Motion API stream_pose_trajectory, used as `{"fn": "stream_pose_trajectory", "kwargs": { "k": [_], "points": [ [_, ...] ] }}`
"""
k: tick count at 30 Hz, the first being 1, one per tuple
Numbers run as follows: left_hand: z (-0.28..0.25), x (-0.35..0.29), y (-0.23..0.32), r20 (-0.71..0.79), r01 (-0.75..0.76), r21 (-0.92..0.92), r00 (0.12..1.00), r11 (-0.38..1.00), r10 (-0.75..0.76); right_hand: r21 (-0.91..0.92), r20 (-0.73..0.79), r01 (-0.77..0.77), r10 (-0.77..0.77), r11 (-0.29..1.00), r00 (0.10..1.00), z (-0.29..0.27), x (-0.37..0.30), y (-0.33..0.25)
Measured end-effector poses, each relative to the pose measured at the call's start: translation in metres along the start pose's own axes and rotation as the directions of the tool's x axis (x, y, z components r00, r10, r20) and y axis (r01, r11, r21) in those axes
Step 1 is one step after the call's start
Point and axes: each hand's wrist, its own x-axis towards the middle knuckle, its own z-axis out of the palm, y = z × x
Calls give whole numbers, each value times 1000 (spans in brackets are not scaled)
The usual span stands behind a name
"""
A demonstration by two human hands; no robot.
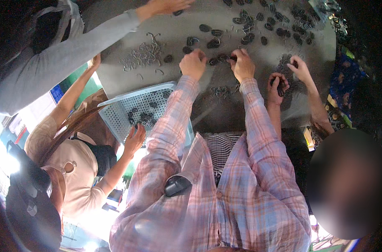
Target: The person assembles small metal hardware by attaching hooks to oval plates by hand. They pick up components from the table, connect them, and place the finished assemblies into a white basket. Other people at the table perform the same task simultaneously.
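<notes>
Both my arms, in plaid sleeves, reach over a grey table (174, 29). My left hand (193, 64) is closed with its fingers curled; what it holds, if anything, is hidden. Just beyond it lies a dark oval piece (187, 50). A short way to the right, my right hand (242, 66) pinches a small dark oval piece (232, 59) at its fingertips. Between my hands several more dark ovals (218, 59) lie in a row. Thin curved metal hooks (220, 91) are scattered nearer to me.
A pale blue perforated basket (115, 101) holding dark ovals (145, 118) stands at my left, a co-worker's hand (134, 140) at it. Hooks (142, 54) are heaped beyond. Another person's arm (94, 40) crosses far left. At right, a person's hands (278, 87) hold a dark piece.
</notes>
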Motion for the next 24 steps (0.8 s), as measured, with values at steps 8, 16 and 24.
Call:
{"fn": "stream_pose_trajectory", "kwargs": {
  "k": [8,16,24],
  "points": [
    [-26,67,31,-225,-126,50,965,991,134,-111,131,256,-241,960,961,4,17,-26],
    [-39,82,2,58,-268,94,963,959,263,622,219,-136,-5,771,976,0,8,2],
    [-35,69,-1,251,161,-915,946,371,207,752,312,-351,168,558,935,-25,6,11]
  ]
}}
